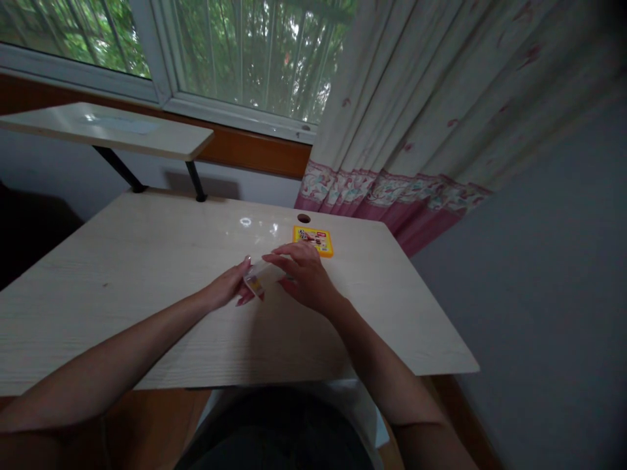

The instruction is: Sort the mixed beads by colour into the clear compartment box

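Over the middle of the desk, a small whitish, see-through box (267, 275) with a yellow patch at its near left end is held between my two hands. My left hand (234, 284) grips its left end, thumb on top and fingers beneath. My right hand (308, 277) curls around the right end, fingers bent over the top and thumb lower down, partly covering it. What lies inside the box is too blurred to name. Just beyond my right hand, a flat yellow case (321, 242) with a printed picture lies on the desk.
The pale wooden desk (171, 261) has a round cable hole (304, 219) near its back edge. At the back left, a raised shelf (147, 137) stands on black legs. A window and a flowered curtain (386, 130) are behind, and a wall rises at right.
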`<state>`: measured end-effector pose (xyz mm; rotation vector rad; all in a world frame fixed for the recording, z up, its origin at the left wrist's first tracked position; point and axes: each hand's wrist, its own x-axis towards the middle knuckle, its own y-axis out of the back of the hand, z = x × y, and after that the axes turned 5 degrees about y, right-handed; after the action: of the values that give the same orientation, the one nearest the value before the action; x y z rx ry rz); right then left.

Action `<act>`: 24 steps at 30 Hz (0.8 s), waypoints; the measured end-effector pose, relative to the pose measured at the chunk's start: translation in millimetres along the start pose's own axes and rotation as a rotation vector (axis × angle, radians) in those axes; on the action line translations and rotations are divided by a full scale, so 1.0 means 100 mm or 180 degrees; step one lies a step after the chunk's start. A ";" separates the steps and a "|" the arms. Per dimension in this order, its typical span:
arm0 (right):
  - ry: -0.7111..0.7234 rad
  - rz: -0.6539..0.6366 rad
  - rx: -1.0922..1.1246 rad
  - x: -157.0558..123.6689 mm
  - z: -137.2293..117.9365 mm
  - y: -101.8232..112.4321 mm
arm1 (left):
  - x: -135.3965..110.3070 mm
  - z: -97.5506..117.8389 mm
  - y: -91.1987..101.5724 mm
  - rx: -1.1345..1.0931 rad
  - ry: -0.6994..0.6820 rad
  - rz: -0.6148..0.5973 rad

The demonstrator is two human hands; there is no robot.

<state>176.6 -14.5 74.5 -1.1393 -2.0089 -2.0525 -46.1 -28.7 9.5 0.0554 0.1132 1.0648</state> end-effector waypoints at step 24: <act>-0.0725 0.0476 0.0540 0.22 -0.17 -0.19 | 0.02 -0.02 0.12 -0.1597 -0.0433 0.0154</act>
<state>142.8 -16.5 71.8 -1.4943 -2.0721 -1.7144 -56.0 -20.8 8.8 -0.3232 -0.2806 1.1085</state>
